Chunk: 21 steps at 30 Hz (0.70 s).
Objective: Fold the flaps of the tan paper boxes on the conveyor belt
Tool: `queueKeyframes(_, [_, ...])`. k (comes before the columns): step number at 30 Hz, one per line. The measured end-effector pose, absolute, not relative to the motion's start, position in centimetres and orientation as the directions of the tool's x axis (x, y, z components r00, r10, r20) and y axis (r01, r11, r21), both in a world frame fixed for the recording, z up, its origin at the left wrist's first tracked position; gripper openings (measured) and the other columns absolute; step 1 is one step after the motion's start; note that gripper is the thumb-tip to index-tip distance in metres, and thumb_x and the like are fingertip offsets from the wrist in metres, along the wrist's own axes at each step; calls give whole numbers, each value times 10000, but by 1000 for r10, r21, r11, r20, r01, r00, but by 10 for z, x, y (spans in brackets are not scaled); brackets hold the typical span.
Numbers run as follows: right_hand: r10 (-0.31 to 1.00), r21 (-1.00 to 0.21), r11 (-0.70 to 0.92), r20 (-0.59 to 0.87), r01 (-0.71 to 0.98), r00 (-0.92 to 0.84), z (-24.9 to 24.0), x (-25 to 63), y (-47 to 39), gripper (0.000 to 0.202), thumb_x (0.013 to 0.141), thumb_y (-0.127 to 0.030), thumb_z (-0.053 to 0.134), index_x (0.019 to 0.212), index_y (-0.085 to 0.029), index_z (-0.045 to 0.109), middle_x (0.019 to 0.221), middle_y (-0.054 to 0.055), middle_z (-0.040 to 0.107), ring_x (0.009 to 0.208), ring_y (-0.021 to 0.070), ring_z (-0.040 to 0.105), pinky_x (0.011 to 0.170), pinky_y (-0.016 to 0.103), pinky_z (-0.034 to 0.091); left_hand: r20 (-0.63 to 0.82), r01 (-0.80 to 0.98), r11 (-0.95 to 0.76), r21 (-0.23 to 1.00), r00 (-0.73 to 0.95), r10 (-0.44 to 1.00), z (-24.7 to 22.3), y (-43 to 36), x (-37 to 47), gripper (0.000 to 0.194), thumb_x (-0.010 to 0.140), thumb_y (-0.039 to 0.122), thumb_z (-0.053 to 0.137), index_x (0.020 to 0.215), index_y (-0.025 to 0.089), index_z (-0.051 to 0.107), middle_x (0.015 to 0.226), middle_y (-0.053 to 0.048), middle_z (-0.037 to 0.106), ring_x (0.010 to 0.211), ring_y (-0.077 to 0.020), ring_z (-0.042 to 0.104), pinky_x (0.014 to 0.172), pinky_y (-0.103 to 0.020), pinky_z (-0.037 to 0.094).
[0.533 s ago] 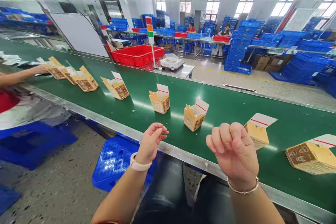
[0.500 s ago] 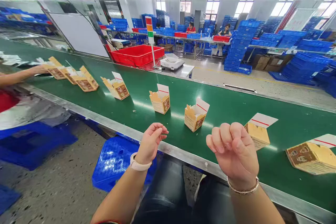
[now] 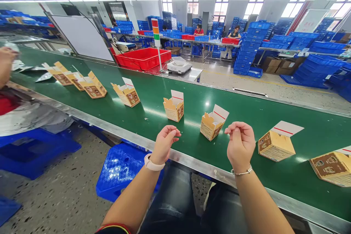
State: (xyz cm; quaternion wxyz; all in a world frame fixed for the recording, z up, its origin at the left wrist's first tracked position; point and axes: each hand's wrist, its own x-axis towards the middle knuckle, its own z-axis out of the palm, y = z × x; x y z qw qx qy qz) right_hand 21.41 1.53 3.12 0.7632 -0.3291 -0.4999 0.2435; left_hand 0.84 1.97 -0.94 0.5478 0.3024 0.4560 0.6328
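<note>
My left hand [image 3: 166, 142], with a pale band at the wrist, hovers over the near edge of the conveyor, fingers loosely bent and apart, holding nothing. To its right my right hand [image 3: 241, 145], wearing a bracelet, is curled closed with the thumb against the fingers; nothing shows in it. Between the hands stands an open carton [image 3: 210, 126], its white flap with a red stripe raised; the right fingertips are near it, apparently not touching. Beyond my left hand is another open carton [image 3: 173, 110]. Right of my right hand, a carton [image 3: 275, 146] has its top panels folded in and its striped flap up.
The green conveyor belt [image 3: 153, 139] carries more cartons, including one [image 3: 331, 168] at far right and an open one [image 3: 127, 95] at left. A co-worker's hand [image 3: 8, 56] is at the left edge. Across the belt are a red bin [image 3: 145, 58] and a scale [image 3: 179, 66].
The cartons have shifted right along the belt. My right hand has lowered and turned towards the middle carton; my left hand has moved slightly right. The co-worker's hand has left the cartons at left.
</note>
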Motion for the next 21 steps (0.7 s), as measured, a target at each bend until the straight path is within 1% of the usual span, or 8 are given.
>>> queueKeyframes(2, [740,-786,612,529,-90,415,15,222,27,89,863,-294,592,850,-230,532,684,-48,514,584,95,502,585,254,438,-101,-385,24,923,-181,978,-11,28,16,369,535,381,737,776,179,543,709,17,620,680,-123,604,615,-227,443])
queueKeyframes(4, [738,-794,600,502,-99,450,2,230,37,146,849,-330,595,857,-239,480,662,-69,474,549,88,463,576,250,431,-75,-342,23,940,-141,987,-13,37,24,347,565,382,722,788,179,549,725,8,626,692,-129,609,619,-232,445])
queueKeyframes(7, [729,-839,545,475,3,492,-15,242,48,217,844,-416,577,870,-245,446,619,-84,412,537,99,436,587,262,422,-38,-253,19,967,-69,997,-18,55,40,288,627,361,695,808,177,566,745,-7,637,706,-134,611,638,-243,456])
queueKeyframes(9, [743,-881,464,443,91,502,-25,249,54,269,837,-486,557,873,-240,454,631,-72,414,570,115,451,600,277,419,17,-180,-17,983,-2,1000,-21,67,52,255,676,332,677,853,174,585,795,-26,654,744,-140,614,690,-262,475])
queueKeyframes(12, [773,-912,361,409,193,485,-39,259,61,349,818,-571,519,853,-226,483,736,-23,484,668,145,489,640,307,433,167,-101,-154,983,143,976,-25,86,73,315,743,300,648,1030,180,598,1035,-84,672,923,-178,617,795,-305,494])
queueKeyframes(15, [780,-895,346,441,282,443,-53,267,65,377,809,-594,502,852,-220,522,852,19,525,797,181,517,740,358,446,317,-43,-321,946,332,889,-29,99,92,410,811,314,593,1205,205,564,1297,-110,579,1152,-236,546,886,-357,491])
queueKeyframes(18, [773,-883,352,461,311,436,-64,275,67,372,809,-586,497,876,-225,559,931,35,534,905,202,523,831,394,438,443,14,-506,862,465,767,-33,104,105,371,878,345,496,1210,211,594,1315,-96,577,1218,-247,507,1028,-416,419])
queueKeyframes(21, [781,-907,345,421,243,462,-69,280,69,354,801,-567,509,895,-232,572,986,35,541,947,196,533,841,382,451,535,38,-639,768,509,674,-38,105,113,370,913,368,424,1187,211,617,1283,-84,605,1248,-239,486,1100,-426,354])
